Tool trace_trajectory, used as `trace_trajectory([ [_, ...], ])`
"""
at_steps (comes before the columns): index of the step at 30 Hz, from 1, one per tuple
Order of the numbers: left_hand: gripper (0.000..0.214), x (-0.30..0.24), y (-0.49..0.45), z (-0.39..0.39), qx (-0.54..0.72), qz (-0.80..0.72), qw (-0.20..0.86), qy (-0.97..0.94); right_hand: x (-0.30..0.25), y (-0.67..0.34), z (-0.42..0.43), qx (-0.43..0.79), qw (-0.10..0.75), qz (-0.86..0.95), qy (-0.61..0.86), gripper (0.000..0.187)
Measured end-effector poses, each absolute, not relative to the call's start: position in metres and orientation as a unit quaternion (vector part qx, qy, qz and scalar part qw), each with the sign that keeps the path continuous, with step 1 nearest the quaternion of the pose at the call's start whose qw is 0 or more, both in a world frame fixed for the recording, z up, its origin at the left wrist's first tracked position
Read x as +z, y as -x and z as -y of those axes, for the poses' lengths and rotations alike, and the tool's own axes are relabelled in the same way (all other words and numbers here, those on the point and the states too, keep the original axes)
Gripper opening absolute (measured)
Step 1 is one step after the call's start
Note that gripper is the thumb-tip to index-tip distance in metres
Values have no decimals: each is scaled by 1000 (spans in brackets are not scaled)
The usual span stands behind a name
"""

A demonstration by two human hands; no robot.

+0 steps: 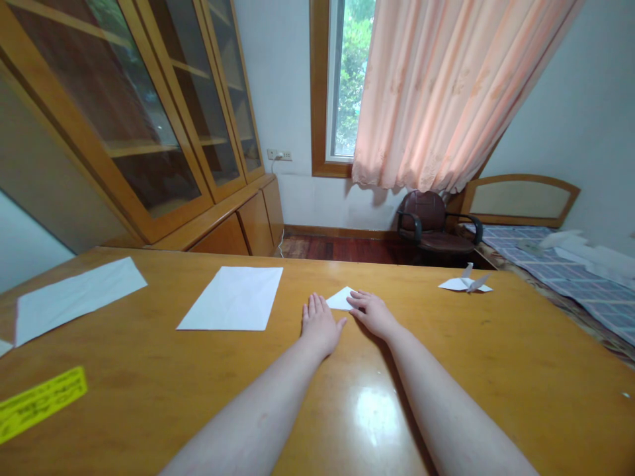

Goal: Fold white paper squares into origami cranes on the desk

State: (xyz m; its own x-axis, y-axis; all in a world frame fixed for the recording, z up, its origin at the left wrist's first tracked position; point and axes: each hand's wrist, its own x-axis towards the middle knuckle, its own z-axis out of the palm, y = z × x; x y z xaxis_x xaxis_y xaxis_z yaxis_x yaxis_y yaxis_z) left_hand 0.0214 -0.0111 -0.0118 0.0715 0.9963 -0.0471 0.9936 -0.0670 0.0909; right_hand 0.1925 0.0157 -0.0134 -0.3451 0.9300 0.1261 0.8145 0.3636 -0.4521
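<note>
A small white folded paper (pixel 340 299), triangular in outline, lies on the wooden table (pixel 238 383) between my hands. My left hand (pixel 320 324) rests flat with its fingers stretched out, at the paper's left corner. From the other side, my right hand (pixel 372 312) lies with its fingertips on the paper's right part and hides that end of it. To the right stands a folded paper crane (pixel 466 284). A flat white sheet (pixel 231 299) is spread to the left of my hands.
Another white sheet (pixel 82 299) lies at the table's far left, above a yellow label (pixel 44 400) with dark lettering. Past the table are a glass-door cabinet (pixel 198 185), an armchair (pixel 431 221), a pink curtain (pixel 436 92) and a bed (pixel 560 261).
</note>
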Motion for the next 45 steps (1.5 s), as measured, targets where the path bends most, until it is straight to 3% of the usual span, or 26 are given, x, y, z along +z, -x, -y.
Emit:
trace_trajectory([
  [7, 80, -8, -20, 9, 45, -683, 28, -728, -13, -192, -15, 162, 187, 800, 546, 39],
  [15, 71, -13, -21, 17, 41, -482, 67, -873, -12, -191, -16, 170, 187, 800, 545, 38],
  [31, 87, -1, -25, 20, -13, -661, 49, -749, -13, -192, -16, 174, 189, 800, 543, 36],
  [45, 80, -5, -19, 11, 33, -696, 29, -716, -12, -191, -15, 169, 195, 798, 544, 35],
])
